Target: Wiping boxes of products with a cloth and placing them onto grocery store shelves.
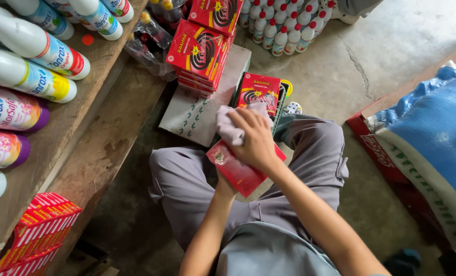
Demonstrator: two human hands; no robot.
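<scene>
At the centre of the frame, the right hand (256, 140) presses a pale cloth (231, 128) onto a flat red box (238, 171), fingers closed around the cloth. The left hand (225, 186) grips the box from beneath, above grey-trousered knees (182, 179).

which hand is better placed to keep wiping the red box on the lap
The right hand. It already presses the pale cloth onto the top of the red box, fingers curled over it. The left hand is mostly hidden beneath the box, seemingly supporting it, so it looks best left there.
</scene>
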